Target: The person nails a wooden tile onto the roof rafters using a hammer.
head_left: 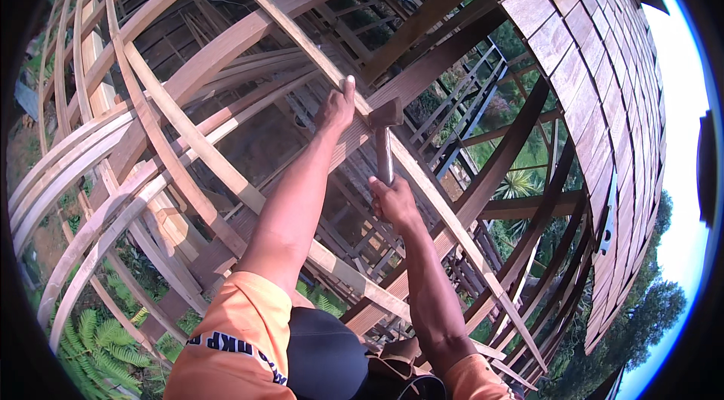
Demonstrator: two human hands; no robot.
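my right fingers (379,199) grasped the hammer (386,116) low on its handle, presumably for swing; its head stood over the batten (422,179), near my left fingers (348,91), which curled at the batten's edge, probably steadying it across the rafter (430,64); whether they gripped i could not tell.

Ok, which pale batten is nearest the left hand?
The rightmost long batten, slanting from top to lower right: the left hand is at its edge, and no other pale batten passes beneath the tool.
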